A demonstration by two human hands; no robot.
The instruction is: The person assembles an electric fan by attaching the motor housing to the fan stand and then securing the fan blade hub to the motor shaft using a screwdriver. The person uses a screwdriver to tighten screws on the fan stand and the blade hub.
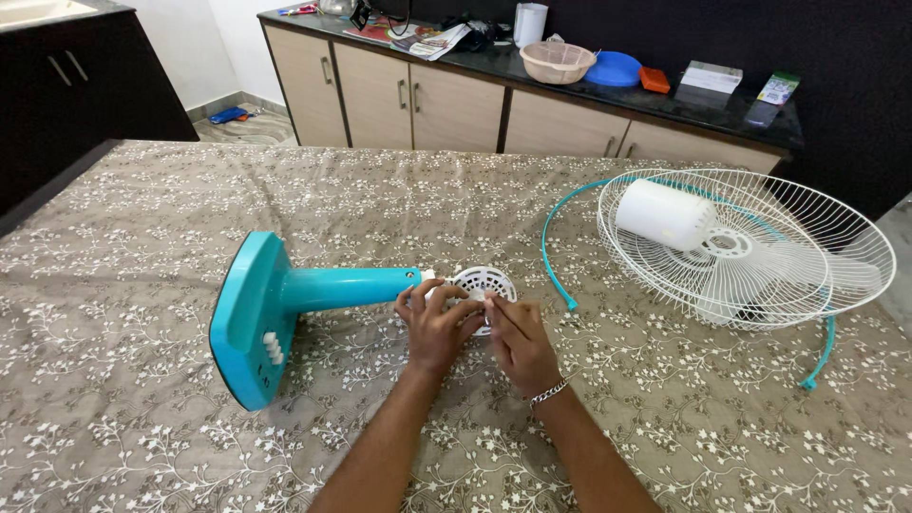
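Two hands on white vented fan part [483, 283]

A table [665, 446] covered in a brown cloth with a white flower-and-vine print carries everything. The teal fan stand [285, 304] lies on its side near the middle. Just right of its pole end sits a small white vented motor housing [483, 282]. Well to the right of the stand lie a white wire fan guard [760, 247] and a teal rim ring [556, 256].
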